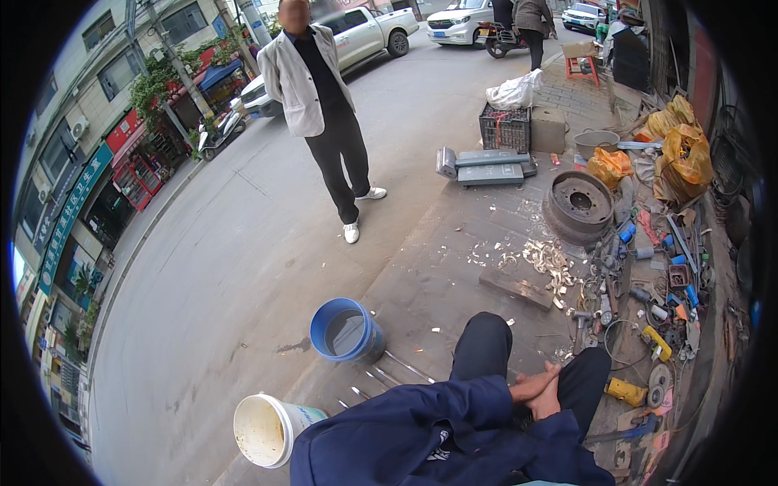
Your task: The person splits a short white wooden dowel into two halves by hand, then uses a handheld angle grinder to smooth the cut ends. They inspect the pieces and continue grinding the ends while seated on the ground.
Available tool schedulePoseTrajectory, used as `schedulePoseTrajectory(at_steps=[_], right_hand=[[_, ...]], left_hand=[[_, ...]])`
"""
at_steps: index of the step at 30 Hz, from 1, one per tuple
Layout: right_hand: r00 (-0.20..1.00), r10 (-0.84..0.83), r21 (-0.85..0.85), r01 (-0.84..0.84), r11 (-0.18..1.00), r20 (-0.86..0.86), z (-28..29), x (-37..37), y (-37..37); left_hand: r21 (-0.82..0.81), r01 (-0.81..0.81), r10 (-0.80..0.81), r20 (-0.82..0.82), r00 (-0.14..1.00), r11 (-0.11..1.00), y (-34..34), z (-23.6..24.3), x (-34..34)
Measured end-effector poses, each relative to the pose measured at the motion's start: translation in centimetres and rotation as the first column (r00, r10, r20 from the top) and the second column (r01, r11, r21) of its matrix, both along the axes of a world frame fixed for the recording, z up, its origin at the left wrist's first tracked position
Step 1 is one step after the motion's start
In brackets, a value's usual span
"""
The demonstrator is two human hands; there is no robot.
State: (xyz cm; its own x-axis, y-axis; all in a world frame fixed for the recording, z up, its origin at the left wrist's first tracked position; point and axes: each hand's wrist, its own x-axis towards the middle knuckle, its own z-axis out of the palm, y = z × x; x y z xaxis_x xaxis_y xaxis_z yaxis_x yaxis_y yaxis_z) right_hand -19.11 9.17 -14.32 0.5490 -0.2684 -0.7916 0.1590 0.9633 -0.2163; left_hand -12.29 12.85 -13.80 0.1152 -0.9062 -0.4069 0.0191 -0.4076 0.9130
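Observation:
My two hands rest together in front of my knees, at the ends of navy sleeves. My left hand (532, 385) lies against my right hand (547, 400), the fingers folded closely together, and no tool shows in either. Below them is my dark trouser leg (585, 381). Nearest on the ground to the left, several thin metal rods (409, 366) lie beside a blue bucket (344, 332) holding greyish water. A white bucket (263, 429) stands tilted nearer to me, its inside stained. Ahead lies a short wooden board (515, 287) by pale wood shavings (551, 263).
To my right spread scattered tools, including yellow angle grinders (626, 392). Beyond sit a rusty wheel rim (580, 201), orange bags (685, 162), a grey platform scale (489, 170) and a black crate (504, 128). A person (320, 105) in a light jacket stands on the road, with parked vehicles behind.

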Motion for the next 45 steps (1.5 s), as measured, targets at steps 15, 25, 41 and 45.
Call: schedulePoseTrajectory(at_steps=[15,25,41,45], right_hand=[[0.906,0.422,-0.875,-0.205,0.439,-0.001,-1.2,-5.0,-5.3],[0.789,-0.046,-0.788,-0.607,0.102,-0.613,14.9,5.3,0.7],[0.715,-0.27,-0.747,-0.665,0.026,-0.645,11.5,3.9,-6.4],[0.818,-0.338,-0.884,-0.452,0.12,-0.465,16.6,4.0,-4.7]], left_hand=[[0.056,-0.035,0.064,-0.685,0.726,0.998,1.7,8.4,1.1],[0.107,-0.413,0.365,-0.695,0.619,0.904,-0.9,1.8,4.7],[0.127,-0.352,0.319,-0.762,0.564,0.927,-3.1,11.5,11.3],[-0.115,-0.383,0.385,-0.012,0.923,0.916,-5.5,11.1,11.6]])
